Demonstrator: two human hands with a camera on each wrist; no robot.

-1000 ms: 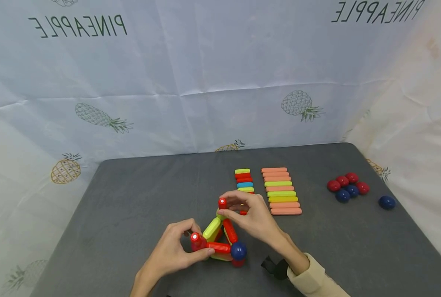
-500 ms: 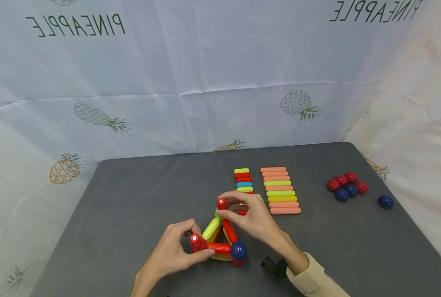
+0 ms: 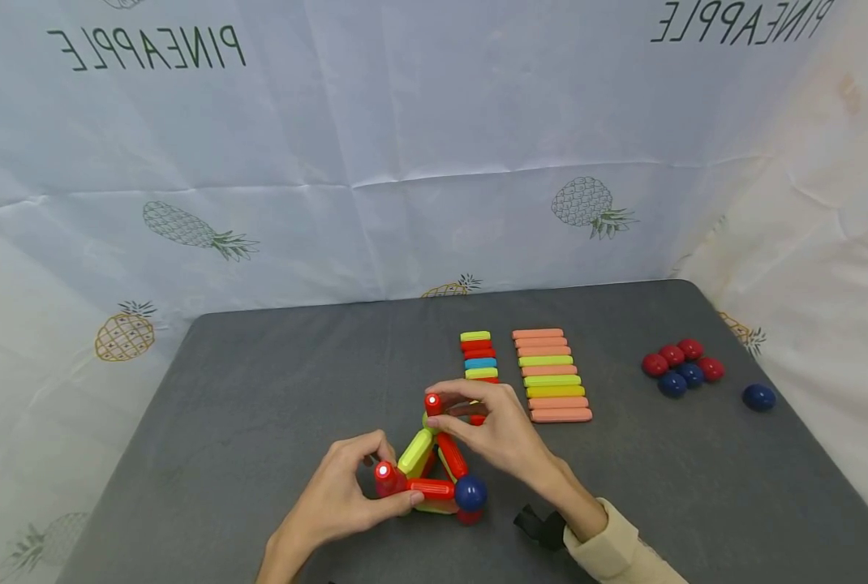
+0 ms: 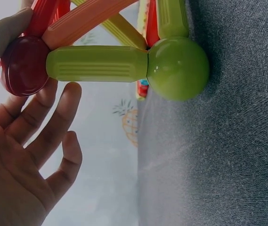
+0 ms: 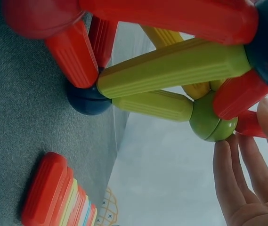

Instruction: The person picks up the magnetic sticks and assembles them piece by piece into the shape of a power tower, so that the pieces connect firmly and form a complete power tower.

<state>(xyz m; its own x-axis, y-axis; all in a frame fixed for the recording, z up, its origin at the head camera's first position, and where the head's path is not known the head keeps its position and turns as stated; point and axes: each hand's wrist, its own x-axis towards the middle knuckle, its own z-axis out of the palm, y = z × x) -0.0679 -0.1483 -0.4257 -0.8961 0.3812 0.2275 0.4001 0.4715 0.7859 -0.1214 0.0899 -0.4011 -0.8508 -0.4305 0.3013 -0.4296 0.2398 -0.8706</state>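
Observation:
A frame of magnetic rods and balls stands on the table, its upper side a triangle with a blue ball [image 3: 470, 492] at the right corner. My left hand [image 3: 346, 491] grips the dark red ball [image 4: 24, 66] at its left corner, where a red rod points up. With thumb and fingers, my right hand [image 3: 503, 426] pinches another upright red rod [image 3: 433, 404] over the green ball [image 5: 213, 117] at the far corner. In the left wrist view, a lime rod [image 4: 98, 63] runs from the dark red ball down to a green ball [image 4: 178, 68] at the tabletop.
Behind my right hand lies a row of short coloured rods [image 3: 481, 363], partly hidden. Beside it is a row of longer rods [image 3: 551, 371], mostly salmon. Several red balls [image 3: 672, 354] and blue balls [image 3: 672, 384] lie at the right. A patterned cloth [image 3: 375, 227] hangs behind the table.
The red rod in my right hand has shifted very slightly left, with the fingers. My left hand and the frame have hardly moved.

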